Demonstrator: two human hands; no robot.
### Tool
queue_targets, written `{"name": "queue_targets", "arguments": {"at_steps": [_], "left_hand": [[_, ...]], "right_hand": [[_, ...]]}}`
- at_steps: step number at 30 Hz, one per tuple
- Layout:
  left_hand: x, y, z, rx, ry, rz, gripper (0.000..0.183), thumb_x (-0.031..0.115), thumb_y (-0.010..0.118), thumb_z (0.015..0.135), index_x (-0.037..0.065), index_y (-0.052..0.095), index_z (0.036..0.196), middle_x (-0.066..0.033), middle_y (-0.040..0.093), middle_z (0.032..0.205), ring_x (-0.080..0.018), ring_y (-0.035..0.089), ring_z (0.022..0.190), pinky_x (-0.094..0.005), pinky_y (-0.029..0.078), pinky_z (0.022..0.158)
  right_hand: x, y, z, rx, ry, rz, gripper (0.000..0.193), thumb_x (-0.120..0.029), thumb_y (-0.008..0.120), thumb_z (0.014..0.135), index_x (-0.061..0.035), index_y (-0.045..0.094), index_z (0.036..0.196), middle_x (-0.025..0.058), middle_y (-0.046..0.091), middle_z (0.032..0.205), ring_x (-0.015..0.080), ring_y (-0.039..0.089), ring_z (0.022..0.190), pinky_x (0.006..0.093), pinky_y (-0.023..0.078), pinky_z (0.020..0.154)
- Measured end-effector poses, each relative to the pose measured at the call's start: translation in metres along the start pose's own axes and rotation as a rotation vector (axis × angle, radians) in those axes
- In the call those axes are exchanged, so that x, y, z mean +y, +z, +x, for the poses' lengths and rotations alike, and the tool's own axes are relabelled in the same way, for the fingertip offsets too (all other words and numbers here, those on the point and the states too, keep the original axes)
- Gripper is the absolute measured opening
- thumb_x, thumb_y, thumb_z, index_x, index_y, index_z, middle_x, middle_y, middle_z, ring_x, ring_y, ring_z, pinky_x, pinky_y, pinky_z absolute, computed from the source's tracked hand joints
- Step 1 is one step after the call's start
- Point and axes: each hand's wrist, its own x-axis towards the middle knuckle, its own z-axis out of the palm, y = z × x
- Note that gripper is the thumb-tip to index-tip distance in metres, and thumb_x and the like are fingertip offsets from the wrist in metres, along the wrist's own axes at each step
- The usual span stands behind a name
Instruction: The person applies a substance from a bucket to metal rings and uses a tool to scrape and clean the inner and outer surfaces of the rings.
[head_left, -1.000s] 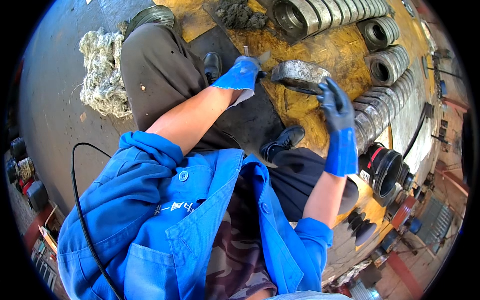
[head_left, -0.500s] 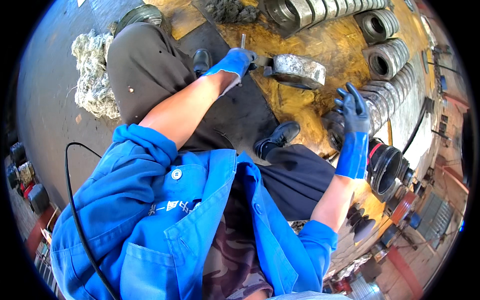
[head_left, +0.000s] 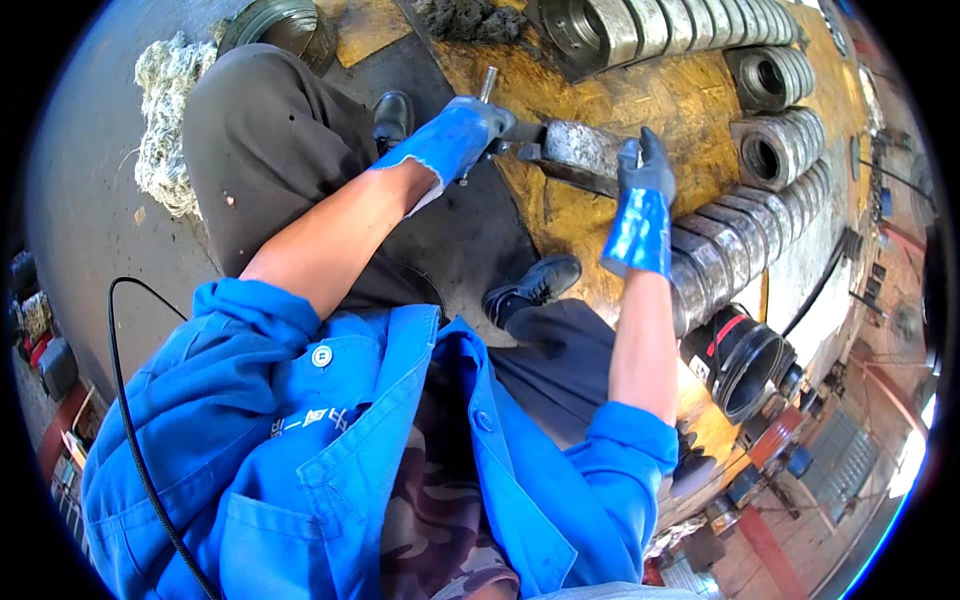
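Note:
A grey metal ring point(head_left: 578, 148) lies on the yellow, greasy floor in front of me. In its blue glove, my left hand point(head_left: 466, 128) is closed around a small metal tool point(head_left: 487, 85), whose tip touches the ring's left side. My right hand point(head_left: 643, 172), in a dark blue glove, rests on the ring's right edge with fingers curled over it. My black shoes point(head_left: 535, 286) stand on a dark mat point(head_left: 470, 230) below the ring.
Rows of stacked metal rings point(head_left: 770, 150) lie to the right and along the top point(head_left: 650, 25). A black bucket point(head_left: 740, 355) sits at right. A pile of frayed rope point(head_left: 160, 110) lies at left, and a black cable point(head_left: 130, 440) runs beside my jacket.
My right hand has swung from the air over the ring stack back to the ring and now grips its right edge. My left hand stayed on the tool at the ring.

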Motion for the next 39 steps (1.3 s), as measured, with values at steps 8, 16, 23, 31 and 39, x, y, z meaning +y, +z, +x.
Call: {"name": "queue_targets", "arguments": {"at_steps": [8, 16, 23, 31, 39], "left_hand": [[-0.047, -0.004, 0.042, 0.089, -0.317, -0.456, 0.028, 0.026, 0.065, 0.093, 0.003, 0.071, 0.108, -0.003, 0.063, 0.072, -0.0104, 0.054, 0.054, -0.0254, 0.041, 0.046], [0.008, -0.01, 0.024, 0.024, -0.418, -0.278, 0.025, 0.019, 0.061, 0.096, 0.003, 0.068, 0.113, -0.0054, 0.066, 0.077, -0.0104, 0.058, 0.055, -0.0251, 0.046, 0.047], [-0.059, 0.005, 0.063, 0.123, -0.433, -0.46, 0.027, 0.019, 0.057, 0.097, 0.002, 0.067, 0.115, -0.0039, 0.064, 0.076, -0.0099, 0.053, 0.052, -0.0234, 0.043, 0.047], [-0.007, -0.022, 0.015, 0.071, -0.155, -0.564, 0.035, 0.026, 0.059, 0.096, -0.001, 0.066, 0.117, -0.0031, 0.062, 0.071, -0.0094, 0.055, 0.055, -0.0245, 0.042, 0.048], [0.006, -0.003, 0.04, 0.049, -0.386, -0.314, 0.024, 0.02, 0.059, 0.093, -0.002, 0.067, 0.101, -0.0058, 0.062, 0.066, -0.0115, 0.057, 0.055, -0.0267, 0.043, 0.046]], "right_hand": [[-0.059, 0.059, -0.005, 0.19, -0.053, -0.293, 0.035, -0.03, 0.056, 0.089, -0.0099, 0.066, 0.116, 0.0123, 0.064, 0.126, 0.0363, 0.054, 0.122, 0.0497, 0.036, 0.106], [-0.051, 0.061, -0.004, 0.229, -0.076, -0.276, 0.03, -0.025, 0.057, 0.088, -0.0106, 0.067, 0.112, 0.012, 0.066, 0.121, 0.0377, 0.056, 0.12, 0.0513, 0.038, 0.104], [-0.061, 0.06, -0.001, 0.256, -0.082, -0.25, 0.029, -0.024, 0.058, 0.087, -0.01, 0.068, 0.111, 0.0125, 0.067, 0.119, 0.0374, 0.056, 0.119, 0.051, 0.038, 0.104], [-0.055, 0.061, -0.001, 0.251, -0.08, -0.275, 0.03, -0.024, 0.058, 0.087, -0.0098, 0.068, 0.111, 0.012, 0.067, 0.118, 0.0375, 0.056, 0.118, 0.0514, 0.038, 0.104], [-0.051, 0.061, -0.004, 0.253, -0.096, -0.281, 0.029, -0.025, 0.058, 0.087, -0.01, 0.068, 0.11, 0.0114, 0.067, 0.118, 0.0361, 0.057, 0.118, 0.0506, 0.039, 0.102]]}}
